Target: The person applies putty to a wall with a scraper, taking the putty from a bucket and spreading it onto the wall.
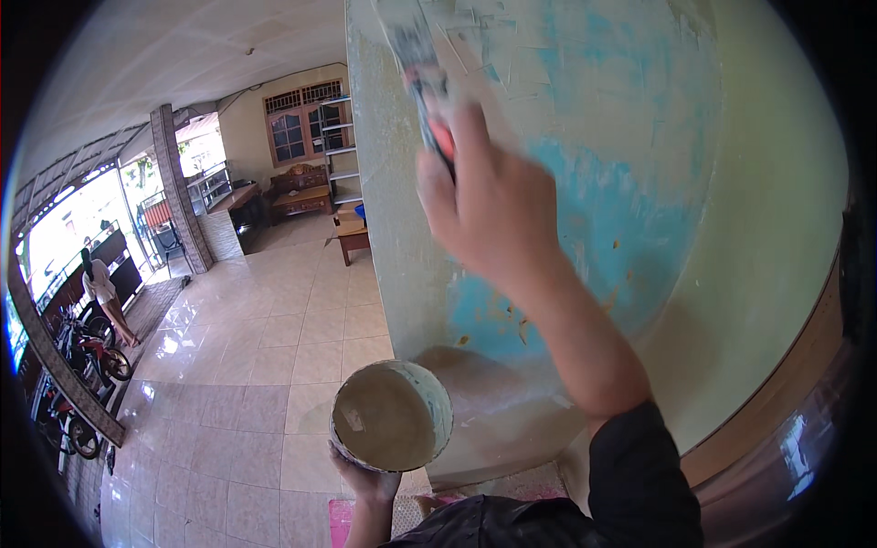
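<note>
My right hand (504, 205) is raised and wrapped round the handle of a putty knife (422, 80) with some red and black on it. The knife is smeared by motion and points up across the wall's left part, so whether its blade touches the wall I cannot tell. The wall (594, 205) has bright blue paint partly covered by pale grey-beige filler. Low down, my left hand (367, 481) supports a round bucket (440, 402) from below and the side. Beige paste (388, 429) lies inside it, with a small pale patch on its surface.
A pale green wall (767, 237) adjoins on the right. To the left stretches a shiny tiled floor (247, 365). Farther off stand a wooden bench (301, 196), a shelf rack (338, 151) and a pillar (178, 187). Another person (102, 288) stands near parked motorbikes (96, 356).
</note>
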A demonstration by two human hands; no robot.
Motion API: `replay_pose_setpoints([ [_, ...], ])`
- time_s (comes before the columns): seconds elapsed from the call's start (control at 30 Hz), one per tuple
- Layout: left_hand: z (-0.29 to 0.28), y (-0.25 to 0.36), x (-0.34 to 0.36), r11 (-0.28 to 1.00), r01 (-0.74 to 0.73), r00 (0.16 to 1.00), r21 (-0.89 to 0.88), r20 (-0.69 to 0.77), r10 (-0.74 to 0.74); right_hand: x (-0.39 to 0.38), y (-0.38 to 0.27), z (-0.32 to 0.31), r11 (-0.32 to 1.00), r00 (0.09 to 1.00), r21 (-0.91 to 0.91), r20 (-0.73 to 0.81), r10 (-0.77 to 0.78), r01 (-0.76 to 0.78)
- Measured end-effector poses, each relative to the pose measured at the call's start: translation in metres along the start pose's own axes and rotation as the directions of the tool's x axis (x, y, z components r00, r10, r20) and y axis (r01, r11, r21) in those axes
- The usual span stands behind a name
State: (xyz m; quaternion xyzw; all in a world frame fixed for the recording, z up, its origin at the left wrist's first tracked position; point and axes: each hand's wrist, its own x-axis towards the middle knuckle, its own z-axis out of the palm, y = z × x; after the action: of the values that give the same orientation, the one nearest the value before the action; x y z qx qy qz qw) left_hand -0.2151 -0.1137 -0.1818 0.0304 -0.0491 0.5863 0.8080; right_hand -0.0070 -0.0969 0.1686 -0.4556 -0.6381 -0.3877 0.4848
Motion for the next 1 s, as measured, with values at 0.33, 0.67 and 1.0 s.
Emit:
replay_pose_setpoints([
  [0.33, 0.006, -0.008, -0.003, 0.987, -0.003, 1.000, 0.161, 0.030, -0.002, 0.000, -0.003, 0.010, 0.997, 0.989, -0.077, 0.142, 0.038, -0.028],
  [0.67, 0.000, -0.011, -0.004, 0.987, 0.019, 0.998, 0.157, 0.055, -0.028, 0.016, 0.007, -0.019, 0.994, 0.992, -0.077, -0.098, -0.083, 0.075],
  [1.0, -0.007, -0.015, -0.009, 0.981, 0.057, 0.998, 0.188, 0.028, -0.063, -0.102, 0.021, -0.021, 0.997, 0.982, -0.019, 0.171, 0.082, -0.080],
])
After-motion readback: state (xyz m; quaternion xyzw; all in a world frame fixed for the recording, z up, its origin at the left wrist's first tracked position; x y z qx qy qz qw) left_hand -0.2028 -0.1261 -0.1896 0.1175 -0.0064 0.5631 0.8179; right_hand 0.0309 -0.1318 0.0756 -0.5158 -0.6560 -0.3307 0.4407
